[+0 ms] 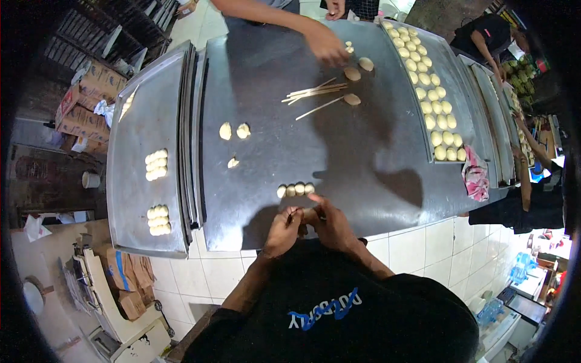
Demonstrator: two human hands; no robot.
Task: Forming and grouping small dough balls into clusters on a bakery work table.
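Observation:
At the near edge of the metal table (266, 181), my left hand (283, 231) and my right hand (333, 225) are close together, fingers curled in. Whatever lies between them is mostly hidden by the fingers. Just beyond my fingertips is a short row of several pale dough balls (295, 190) touching side by side. Farther left on the table are two lumpy dough pieces (234, 130) and a smaller dough scrap (233, 163). A loose bunch of thin sticks (315, 93) lies in the upper middle, with flattened dough rounds (352, 74) to its right.
Across the table, another person's hand (327, 46) reaches over small dough bits. To the left, a metal tray (136, 199) bears two dough clusters; at right, a tray (426, 154) carries many dough balls. A pink-and-white cloth (475, 179) hangs by its corner. Other people stand at right.

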